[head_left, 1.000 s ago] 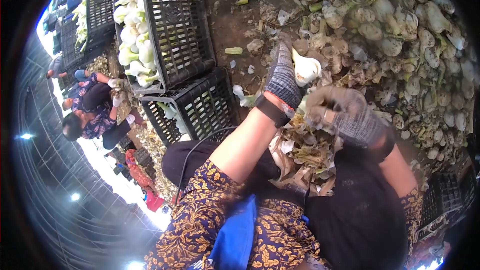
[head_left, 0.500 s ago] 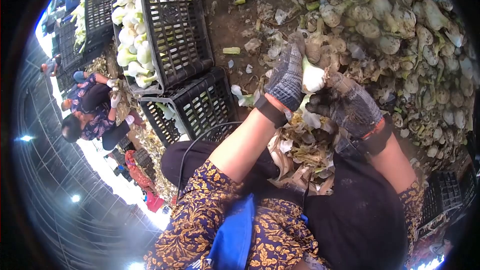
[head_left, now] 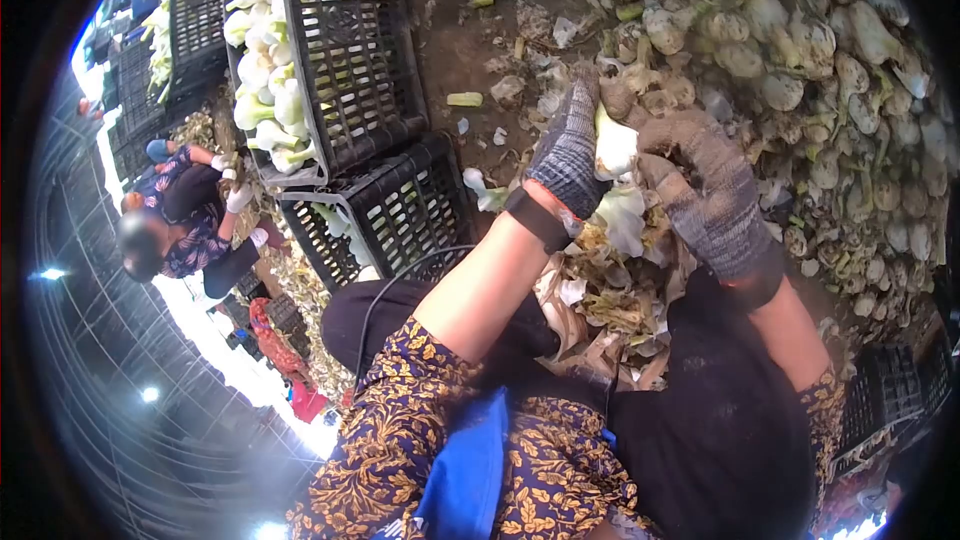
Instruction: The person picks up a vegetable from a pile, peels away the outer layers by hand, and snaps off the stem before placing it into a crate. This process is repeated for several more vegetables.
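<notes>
Garlic bulb (head_left: 615, 148), just one, in the left hand (head_left: 568, 148).

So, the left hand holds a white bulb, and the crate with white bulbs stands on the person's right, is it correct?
Not the side: the head view shows the crate on the person's left; the left hand does hold a white bulb.

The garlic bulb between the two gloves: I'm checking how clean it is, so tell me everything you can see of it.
The garlic bulb is rounded, smooth-looking and mostly white, with a pale greenish neck pointing away from the person. The left hand holds it off the ground. The right hand curls its fingers at the opposite side; whether they touch is unclear. Fine dirt and root details are too small to judge.
</notes>
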`<action>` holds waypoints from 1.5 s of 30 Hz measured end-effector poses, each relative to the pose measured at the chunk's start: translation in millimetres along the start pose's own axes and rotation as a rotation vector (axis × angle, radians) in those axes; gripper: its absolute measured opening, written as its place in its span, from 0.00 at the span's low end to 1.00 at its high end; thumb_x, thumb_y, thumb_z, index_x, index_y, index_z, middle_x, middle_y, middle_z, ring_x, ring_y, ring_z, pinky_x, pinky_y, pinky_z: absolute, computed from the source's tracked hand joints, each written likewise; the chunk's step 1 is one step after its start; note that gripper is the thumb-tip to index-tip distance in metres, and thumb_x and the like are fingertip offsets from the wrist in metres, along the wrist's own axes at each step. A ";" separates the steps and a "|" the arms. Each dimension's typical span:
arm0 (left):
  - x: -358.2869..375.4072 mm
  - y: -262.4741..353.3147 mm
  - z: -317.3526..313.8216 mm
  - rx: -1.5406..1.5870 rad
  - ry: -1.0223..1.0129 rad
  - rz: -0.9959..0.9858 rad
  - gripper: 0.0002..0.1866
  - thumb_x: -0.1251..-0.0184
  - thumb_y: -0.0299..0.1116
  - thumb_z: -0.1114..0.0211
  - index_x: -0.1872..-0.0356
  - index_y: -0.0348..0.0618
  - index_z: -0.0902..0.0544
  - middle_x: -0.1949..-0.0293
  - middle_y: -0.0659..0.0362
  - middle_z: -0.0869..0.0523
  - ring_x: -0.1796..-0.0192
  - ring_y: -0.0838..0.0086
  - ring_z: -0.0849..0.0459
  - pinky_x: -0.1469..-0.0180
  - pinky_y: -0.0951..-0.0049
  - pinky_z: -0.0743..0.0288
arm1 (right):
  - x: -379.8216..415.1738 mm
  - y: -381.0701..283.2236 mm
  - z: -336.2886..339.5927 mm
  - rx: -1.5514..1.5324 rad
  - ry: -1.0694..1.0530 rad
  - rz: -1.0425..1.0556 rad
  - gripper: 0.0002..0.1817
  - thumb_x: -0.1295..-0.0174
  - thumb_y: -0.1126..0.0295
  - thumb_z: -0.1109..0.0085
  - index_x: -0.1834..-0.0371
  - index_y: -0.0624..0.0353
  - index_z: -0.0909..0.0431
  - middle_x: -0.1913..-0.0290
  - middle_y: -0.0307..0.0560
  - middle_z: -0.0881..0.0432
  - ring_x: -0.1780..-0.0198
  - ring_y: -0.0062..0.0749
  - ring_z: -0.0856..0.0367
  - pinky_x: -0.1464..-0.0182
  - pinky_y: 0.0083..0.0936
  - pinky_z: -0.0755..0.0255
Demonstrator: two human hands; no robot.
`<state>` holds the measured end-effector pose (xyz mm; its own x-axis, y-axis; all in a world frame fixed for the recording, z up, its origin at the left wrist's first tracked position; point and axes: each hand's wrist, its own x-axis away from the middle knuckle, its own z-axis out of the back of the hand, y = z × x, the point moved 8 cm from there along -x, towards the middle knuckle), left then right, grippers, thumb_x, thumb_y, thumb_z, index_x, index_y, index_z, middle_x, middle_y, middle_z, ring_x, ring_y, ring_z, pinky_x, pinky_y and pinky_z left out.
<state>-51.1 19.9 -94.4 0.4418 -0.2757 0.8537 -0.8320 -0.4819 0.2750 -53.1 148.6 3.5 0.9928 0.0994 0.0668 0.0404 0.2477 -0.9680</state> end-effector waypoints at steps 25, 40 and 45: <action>0.5 6.5 6.6 -0.263 0.191 -0.246 0.13 0.31 0.35 0.52 0.54 0.36 0.27 0.57 0.50 0.23 0.56 0.67 0.24 0.52 0.69 0.30 | 39.4 75.7 -33.0 -0.850 0.012 -0.793 0.14 0.37 0.65 0.50 0.52 0.61 0.29 0.61 0.41 0.24 0.62 0.26 0.22 0.58 0.26 0.25; 5.0 6.8 7.1 -0.084 0.173 -0.210 0.13 0.35 0.37 0.45 0.54 0.43 0.27 0.63 0.56 0.21 0.61 0.71 0.19 0.63 0.72 0.21 | 34.5 83.0 -26.8 -0.500 -0.036 -0.681 0.11 0.40 0.74 0.47 0.54 0.61 0.29 0.60 0.42 0.25 0.62 0.20 0.26 0.57 0.18 0.29; 15.9 3.3 -0.2 -0.172 0.186 -0.108 0.14 0.35 0.35 0.45 0.50 0.43 0.27 0.60 0.57 0.20 0.60 0.72 0.19 0.63 0.73 0.22 | 8.0 36.8 -5.7 -0.074 0.042 -0.167 0.13 0.45 0.71 0.46 0.56 0.62 0.27 0.61 0.46 0.22 0.58 0.31 0.24 0.53 0.27 0.30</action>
<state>-46.9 14.1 -79.8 0.4753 -0.0657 0.8774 -0.8352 -0.3472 0.4264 -43.1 153.0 -33.0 0.9753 0.0215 0.2197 0.2120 0.1860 -0.9594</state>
